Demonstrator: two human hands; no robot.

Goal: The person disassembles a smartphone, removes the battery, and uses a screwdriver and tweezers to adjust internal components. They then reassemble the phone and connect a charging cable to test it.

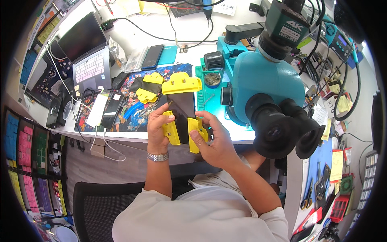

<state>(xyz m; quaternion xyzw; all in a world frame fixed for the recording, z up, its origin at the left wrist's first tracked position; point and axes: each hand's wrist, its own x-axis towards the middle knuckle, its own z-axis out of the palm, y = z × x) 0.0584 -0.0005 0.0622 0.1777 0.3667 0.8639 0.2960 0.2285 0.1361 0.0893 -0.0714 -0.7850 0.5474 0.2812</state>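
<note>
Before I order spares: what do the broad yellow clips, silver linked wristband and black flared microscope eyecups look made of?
Broad yellow clips: probably moulded plastic, satin; solid, even colour on the bodies.
Silver linked wristband: likely polished metal; glinting segments.
Black flared microscope eyecups: matte, possibly rubber; dull dark surface, though hard plastic can't be ruled out.

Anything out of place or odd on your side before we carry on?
One mild oddity: white cable droops in a loop below the front edge of the bench, off to the left of the left hand, where it might snag. No spill or damage stands out.
</note>
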